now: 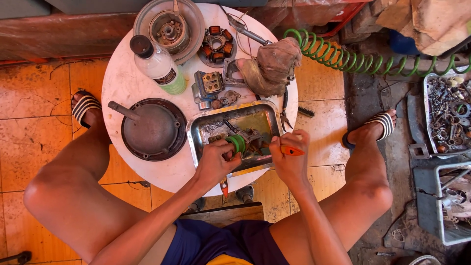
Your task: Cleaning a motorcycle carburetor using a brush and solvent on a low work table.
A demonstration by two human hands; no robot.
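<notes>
My left hand [215,161] grips a green-handled tool [237,143] over a shallow metal tray [203,128] on a round white table [125,83]. My right hand [289,157] holds an orange-handled tool [291,150] at the tray's right side. Between the hands, a small greasy metal part [249,137] lies in the tray's oily liquid. The tool tips are hidden among the part and my fingers.
On the table stand a clear bottle with a black cap [157,64], a dark round cover with a shaft [149,128], a drum-shaped engine part [169,27], a coil stator [217,45] and a dirty rag [272,66]. A green coiled hose [353,59] and trays of scrap parts [449,113] lie to the right.
</notes>
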